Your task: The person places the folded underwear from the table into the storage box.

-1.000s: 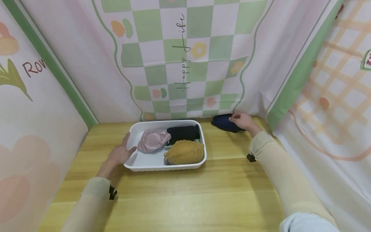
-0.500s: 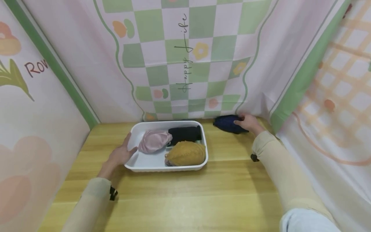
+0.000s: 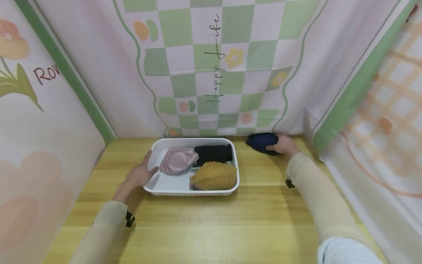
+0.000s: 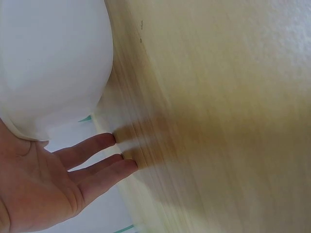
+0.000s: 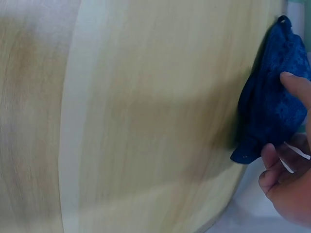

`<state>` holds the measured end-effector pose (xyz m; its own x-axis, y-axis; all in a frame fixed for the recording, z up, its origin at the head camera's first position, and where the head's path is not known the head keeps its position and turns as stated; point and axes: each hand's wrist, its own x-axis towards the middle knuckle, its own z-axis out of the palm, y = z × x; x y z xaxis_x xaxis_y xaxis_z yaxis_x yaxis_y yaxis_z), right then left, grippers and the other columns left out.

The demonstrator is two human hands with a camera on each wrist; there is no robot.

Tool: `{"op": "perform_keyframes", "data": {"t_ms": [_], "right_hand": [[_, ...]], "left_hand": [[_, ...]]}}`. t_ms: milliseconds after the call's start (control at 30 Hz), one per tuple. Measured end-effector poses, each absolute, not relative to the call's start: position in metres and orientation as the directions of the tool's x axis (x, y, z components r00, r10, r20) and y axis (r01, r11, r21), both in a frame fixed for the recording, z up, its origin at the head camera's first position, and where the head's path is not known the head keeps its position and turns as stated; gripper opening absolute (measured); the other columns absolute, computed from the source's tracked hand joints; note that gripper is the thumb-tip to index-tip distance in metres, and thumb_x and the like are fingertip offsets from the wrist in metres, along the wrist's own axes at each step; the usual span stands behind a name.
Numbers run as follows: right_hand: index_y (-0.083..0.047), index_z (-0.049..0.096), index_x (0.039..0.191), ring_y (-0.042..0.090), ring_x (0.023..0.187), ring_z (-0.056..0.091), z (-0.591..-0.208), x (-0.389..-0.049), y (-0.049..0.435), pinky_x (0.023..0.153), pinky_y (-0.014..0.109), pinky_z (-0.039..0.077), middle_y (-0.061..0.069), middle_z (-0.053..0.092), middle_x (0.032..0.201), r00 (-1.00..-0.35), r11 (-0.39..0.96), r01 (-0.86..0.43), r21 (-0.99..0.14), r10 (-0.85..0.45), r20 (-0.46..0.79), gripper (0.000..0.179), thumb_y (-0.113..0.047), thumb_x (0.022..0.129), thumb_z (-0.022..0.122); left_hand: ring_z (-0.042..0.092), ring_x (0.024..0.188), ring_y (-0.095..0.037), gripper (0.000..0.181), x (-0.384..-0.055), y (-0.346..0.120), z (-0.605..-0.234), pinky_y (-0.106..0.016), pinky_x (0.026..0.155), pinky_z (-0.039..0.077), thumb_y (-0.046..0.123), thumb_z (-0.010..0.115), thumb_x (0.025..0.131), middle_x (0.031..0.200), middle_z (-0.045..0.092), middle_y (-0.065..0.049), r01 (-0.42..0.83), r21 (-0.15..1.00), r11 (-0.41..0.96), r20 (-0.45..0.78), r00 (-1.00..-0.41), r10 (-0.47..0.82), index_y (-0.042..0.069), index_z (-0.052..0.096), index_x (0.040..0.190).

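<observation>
On the table's far right lies a folded navy bra [image 3: 262, 142], lacy in the right wrist view, with a small loop at one end and a tab at the other. My right hand [image 3: 286, 145] grips its right end, thumb across the near face and some fingers hidden behind. At the left rim of a white tray [image 3: 178, 192], my left hand [image 3: 140, 174] rests with the thumb over the edge and the other fingers loosely extended outside. Inside the tray are a folded pink bra [image 3: 178, 160], a black folded garment [image 3: 213, 153] and a folded mustard bra [image 3: 214, 176].
The wooden table [image 3: 211, 227] backs onto a checkered curtain [image 3: 219, 69]. Printed cloth walls stand on the left and right. A stretch of tabletop separates the tray from the navy bra.
My right hand has gone from touching the navy bra's top to gripping its right end, fingers moving behind it. The left hand stays at the tray rim. The head view has shifted slightly.
</observation>
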<state>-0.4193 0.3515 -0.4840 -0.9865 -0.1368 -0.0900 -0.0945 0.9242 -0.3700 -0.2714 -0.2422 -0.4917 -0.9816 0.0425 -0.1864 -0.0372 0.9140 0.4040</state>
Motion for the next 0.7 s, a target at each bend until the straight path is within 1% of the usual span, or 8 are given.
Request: {"op": "perform_keyframes", "data": {"t_ms": [167,367,467,567,700], "right_hand": [[0.007,0.038,0.148,0.056,0.13,0.043,-0.486,-0.414,0.345,0.109,0.063,0.036,0.038,0.043,0.144,-0.984,0.934,-0.097,-0.345,-0.142,-0.109,0.091,-0.043,0.083,0.077],[0.013,0.052,0.134,0.055,0.117,0.055,-0.491,-0.407,0.341,0.1,0.061,0.045,0.04,0.057,0.128,-0.983,0.957,-0.095,-0.273,-0.134,-0.128,0.087,-0.054,0.082,0.073],[0.013,0.057,0.129,0.054,0.114,0.057,-0.497,-0.406,0.343,0.097,0.061,0.046,0.038,0.06,0.124,-0.984,0.954,-0.109,-0.279,-0.143,-0.103,0.083,-0.054,0.083,0.072],[0.011,0.058,0.128,0.052,0.114,0.058,-0.503,-0.406,0.346,0.097,0.061,0.046,0.035,0.062,0.124,-0.985,0.948,-0.127,-0.292,-0.155,-0.074,0.08,-0.054,0.083,0.072],[0.01,0.054,0.135,0.052,0.119,0.055,-0.507,-0.404,0.348,0.1,0.061,0.045,0.035,0.059,0.131,-0.983,0.947,-0.133,-0.293,-0.164,-0.082,0.082,-0.055,0.086,0.069]], "left_hand": [[0.064,0.103,-0.053,0.084,-0.273,-0.241,-0.493,-0.057,0.077,0.054,0.052,0.04,0.103,0.132,0.054,-0.041,-0.038,0.4,0.916,-0.191,-0.981,0.043,0.014,-0.009,0.161],[0.063,0.104,-0.053,0.085,-0.273,-0.241,-0.49,-0.057,0.08,0.053,0.051,0.04,0.103,0.134,0.053,-0.04,-0.041,0.404,0.914,-0.189,-0.981,0.039,0.016,-0.012,0.16],[0.062,0.108,-0.054,0.085,-0.272,-0.24,-0.489,-0.058,0.081,0.053,0.051,0.04,0.103,0.137,0.051,-0.039,-0.045,0.402,0.915,-0.192,-0.981,0.036,0.016,-0.012,0.16],[0.061,0.108,-0.055,0.085,-0.271,-0.24,-0.488,-0.058,0.08,0.053,0.052,0.039,0.104,0.139,0.049,-0.039,-0.046,0.397,0.917,-0.198,-0.979,0.037,0.016,-0.013,0.16],[0.061,0.109,-0.056,0.084,-0.27,-0.239,-0.489,-0.059,0.082,0.052,0.052,0.039,0.103,0.14,0.049,-0.039,-0.046,0.393,0.918,-0.201,-0.979,0.037,0.016,-0.013,0.16]]}}
